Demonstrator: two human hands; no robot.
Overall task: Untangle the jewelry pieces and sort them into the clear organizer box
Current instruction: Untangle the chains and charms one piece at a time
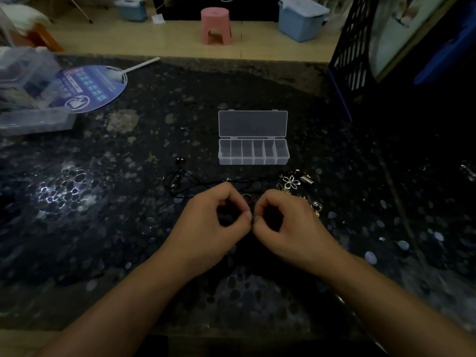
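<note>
A clear organizer box (253, 152) lies open on the dark table, its lid folded back and its several compartments holding nothing I can see. In front of it a thin black cord necklace (180, 182) sprawls to the left. A flower-shaped metal pendant (291, 182) with small charms and clasps lies to the right. My left hand (219, 222) and my right hand (286, 222) meet fingertip to fingertip below the box, both pinching a small dark jewelry piece (253, 220) between them. A ring-like piece (246, 197) shows just beyond my knuckles.
A blue hand fan (90, 86) and clear plastic containers (28, 99) sit at the back left. A dark perforated rack (353, 55) stands at the back right. Beyond the table's far edge are a pink stool (215, 25) and blue bins (300, 18).
</note>
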